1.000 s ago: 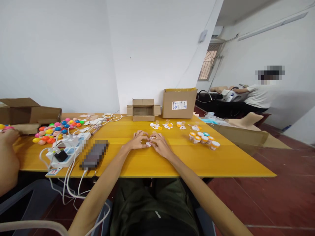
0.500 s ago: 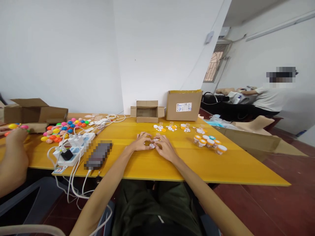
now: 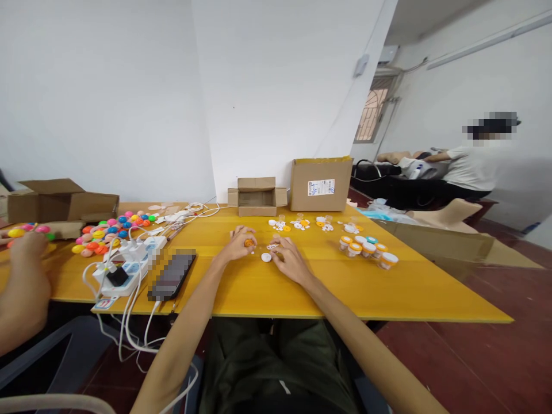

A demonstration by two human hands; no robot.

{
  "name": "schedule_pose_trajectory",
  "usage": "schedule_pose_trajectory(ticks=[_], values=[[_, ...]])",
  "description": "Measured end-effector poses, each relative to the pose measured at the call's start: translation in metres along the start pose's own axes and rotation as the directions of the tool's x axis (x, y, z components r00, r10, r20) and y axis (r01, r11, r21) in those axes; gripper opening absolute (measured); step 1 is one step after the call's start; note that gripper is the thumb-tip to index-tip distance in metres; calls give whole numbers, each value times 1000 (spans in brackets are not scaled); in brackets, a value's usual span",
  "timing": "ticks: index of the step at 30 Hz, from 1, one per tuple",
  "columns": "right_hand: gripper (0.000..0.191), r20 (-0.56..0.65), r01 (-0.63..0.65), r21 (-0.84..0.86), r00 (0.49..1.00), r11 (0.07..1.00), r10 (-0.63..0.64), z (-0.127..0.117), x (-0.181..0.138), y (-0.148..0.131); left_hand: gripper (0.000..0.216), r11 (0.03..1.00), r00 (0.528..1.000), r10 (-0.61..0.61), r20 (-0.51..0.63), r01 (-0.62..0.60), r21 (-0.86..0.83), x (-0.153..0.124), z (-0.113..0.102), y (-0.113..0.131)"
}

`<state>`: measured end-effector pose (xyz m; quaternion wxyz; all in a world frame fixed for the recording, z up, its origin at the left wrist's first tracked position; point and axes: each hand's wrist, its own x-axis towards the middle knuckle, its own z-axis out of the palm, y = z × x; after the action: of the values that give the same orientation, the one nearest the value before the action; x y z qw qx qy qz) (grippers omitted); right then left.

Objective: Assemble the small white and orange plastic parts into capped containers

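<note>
Left hand (image 3: pixel 237 244): since the earlier frame you have drawn it leftward, away from the white disc (image 3: pixel 266 257); your fingers and thumb pinch an orange disc (image 3: pixel 249 243).
Right hand (image 3: pixel 291 259): little changed; you have its fingers bent and slightly parted, thumb tip just beside the white disc. Cannot tell whether it grips anything.
White disc: lies flat on the counter (image 3: pixel 276 296) between your two hands.
Small white pieces (image 3: pixel 272 246): on the counter beyond the white disc, close to your right fingers; shapes too small to tell.
Loose-part heaps (image 3: pixel 298 225): in a row beyond your hands, parts white and orange.
Lidded cups (image 3: pixel 368 249): grouped upright to your right, well apart from your hands; lids orange, white and teal.
Boxes: small open box (image 3: pixel 257 211) beside a larger labelled carton (image 3: pixel 321 202), both near the wall.
Your left side: phone (image 3: pixel 173 276), power strip (image 3: pixel 149 248) with white cables, coloured balls (image 3: pixel 111 230); another person's hand (image 3: pixel 29 244) is at further balls.
</note>
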<state>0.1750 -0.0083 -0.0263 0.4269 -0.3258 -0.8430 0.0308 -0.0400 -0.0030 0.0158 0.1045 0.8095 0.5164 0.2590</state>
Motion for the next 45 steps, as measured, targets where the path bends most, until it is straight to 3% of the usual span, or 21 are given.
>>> schedule_pose_trajectory(ticks=[14, 45], values=[[20, -30, -24, -9, 999, 1000, 24, 2, 0, 4, 7, 989, 991, 106, 79, -114, 97, -5, -13, -2], [20, -4, 0, -60, 1000, 998, 0, 3, 0, 2, 5, 996, 989, 80, 128, -74, -45, -1, -2, -6]])
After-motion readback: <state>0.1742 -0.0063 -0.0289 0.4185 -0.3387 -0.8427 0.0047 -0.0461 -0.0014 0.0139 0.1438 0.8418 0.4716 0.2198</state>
